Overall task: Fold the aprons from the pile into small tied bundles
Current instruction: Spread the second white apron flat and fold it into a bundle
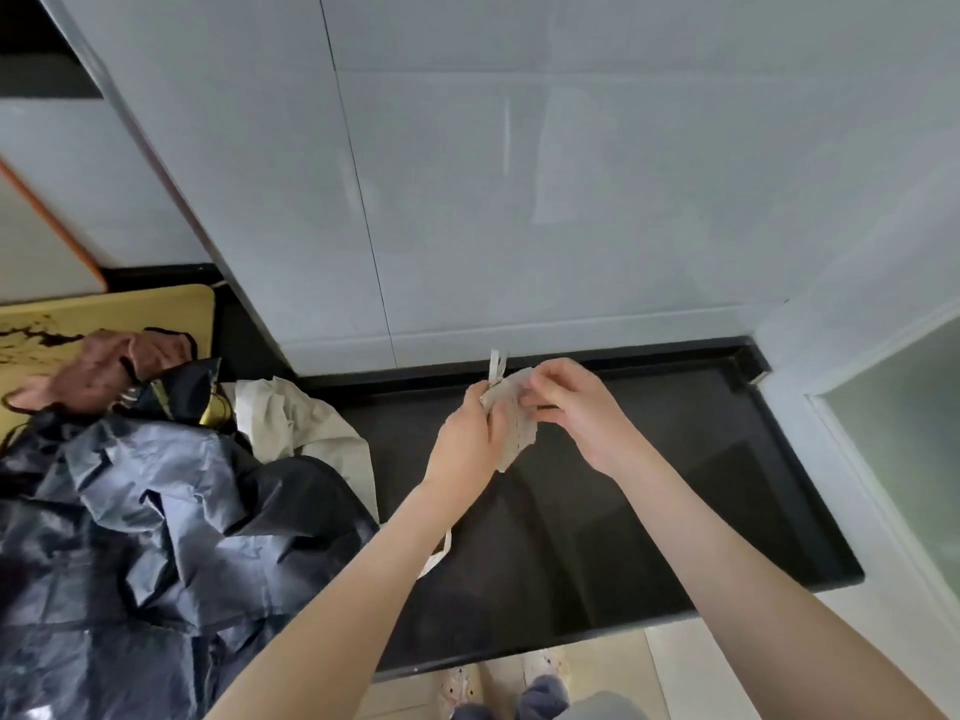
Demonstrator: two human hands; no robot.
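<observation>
The left hand (470,433) curls around a small folded apron bundle (511,426), held up over the black counter (649,485). The right hand (576,407) pinches its top with bent fingers. More aprons lie in a pile (156,511) at the left.

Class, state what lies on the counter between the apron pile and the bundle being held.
Head view: bare black countertop separates the apron pile from the pale bundle.

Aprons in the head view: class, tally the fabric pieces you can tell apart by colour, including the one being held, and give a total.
Dark blue heap: 1 (may hide more)
Brown apron: 1
Cream apron: 1
Pale patterned bundle, held by left hand and right hand: 1
Total: 4
</observation>
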